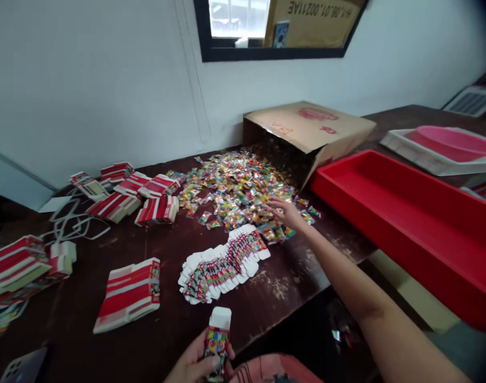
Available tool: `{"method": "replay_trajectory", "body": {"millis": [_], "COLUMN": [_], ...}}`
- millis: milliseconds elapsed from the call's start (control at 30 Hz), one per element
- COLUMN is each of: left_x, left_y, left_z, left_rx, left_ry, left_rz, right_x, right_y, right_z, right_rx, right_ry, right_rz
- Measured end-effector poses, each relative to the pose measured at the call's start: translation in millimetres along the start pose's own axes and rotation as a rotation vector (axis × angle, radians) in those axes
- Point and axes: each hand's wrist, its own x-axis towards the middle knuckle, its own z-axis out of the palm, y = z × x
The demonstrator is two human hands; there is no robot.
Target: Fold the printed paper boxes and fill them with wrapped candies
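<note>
A small printed carton (218, 340) with its white top flap up is gripped in my left hand (199, 356), near the table's front edge. My right hand (282, 208) reaches out to the near right side of a heap of small wrapped candy packets (235, 183). Its fingers touch or hover over the packets; whether one is pinched between them is too small to tell. Between my hands, a fanned row of flattened printed cartons (223, 266) lies on the dark table (171, 319).
An open cardboard box (310, 125) lies behind the heap. At right a long red tray (386, 202) juts over the table edge, with a white tray (434, 159) beyond it. Bundled red-and-white cartons (131, 292) and white straps (73, 223) lie left, and a phone (24, 367) front left.
</note>
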Motion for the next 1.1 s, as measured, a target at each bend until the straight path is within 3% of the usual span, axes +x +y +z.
{"method": "replay_trajectory", "body": {"millis": [133, 367, 467, 633, 733, 867, 967, 1100], "left_x": [28.2, 77.9, 85.3, 88.0, 89.1, 89.8, 87.0, 80.1], "left_y": [0.9, 12.1, 14.6, 10.6, 7.5, 2.6, -0.8, -2.2], "left_z": [25.8, 70.7, 76.8, 77.0, 78.1, 84.4, 89.4, 86.8], "left_rx": [0.038, 0.147, 0.157, 0.162, 0.184, 0.259, 0.363, 0.449], "left_ry": [-0.017, 0.008, 0.04, 0.063, 0.042, -0.007, -0.021, 0.036], "left_rz": [-0.019, -0.029, -0.013, -0.019, -0.005, 0.02, 0.064, 0.151], "right_x": [-64.2, -159.0, -208.5, -272.8, -275.0, -235.5, -200.5, -180.3], "right_y": [1.9, -62.6, -91.1, -120.3, -127.3, -136.2, -140.6, -142.8], "right_z": [-9.5, 39.4, 52.4, 51.2, 38.3, 10.5, -11.6, -24.9], "right_rx": [-0.007, -0.062, -0.079, 0.14, 0.448, 0.812, 0.861, 0.77], "right_ry": [0.107, 0.105, 0.121, 0.027, 0.022, 0.114, 0.071, -0.019], "right_rz": [0.12, 0.177, 0.187, 0.02, -0.005, 0.176, 0.2, 0.068]}}
